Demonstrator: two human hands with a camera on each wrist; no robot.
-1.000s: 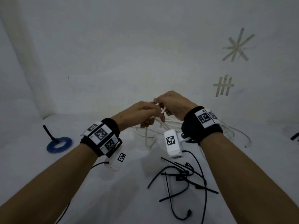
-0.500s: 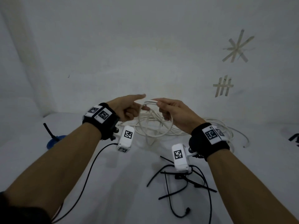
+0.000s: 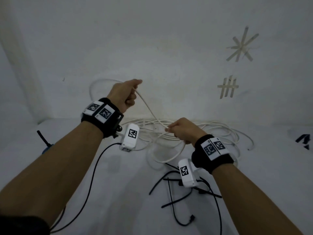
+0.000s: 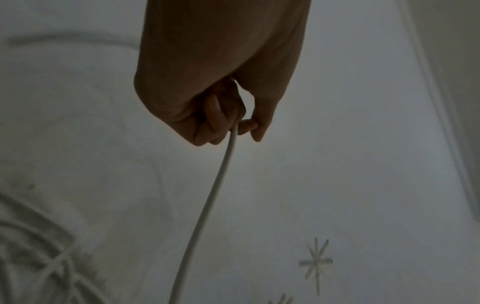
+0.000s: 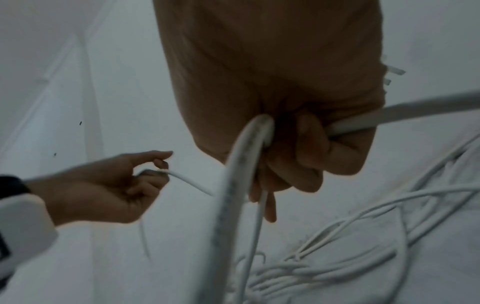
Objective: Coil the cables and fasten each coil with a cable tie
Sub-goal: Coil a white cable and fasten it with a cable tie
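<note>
You are holding the white cable (image 3: 149, 109) in both hands above the counter (image 3: 118, 192). Your left hand (image 3: 124, 94) is raised toward the far edge, its fingers (image 4: 215, 115) curled and pinching the cable. Your right hand (image 3: 183, 131) is sitting lower and nearer you, its fingers (image 5: 311, 148) clenched around 1 started loop (image 3: 166, 151) hanging beneath it.

The stretch between your hands is running slantwise, down from the left hand to the right. That line is what the coming move seems to turn on: the left hand is carrying the free length, so it is probably the one to bring its stretch across to the right hand for another turn.

The rest of the cable is lying tangled (image 3: 211, 131) beyond the right hand, toward the far right. The black cable ties (image 3: 171, 189) are lying near your edge, untouched.
</note>
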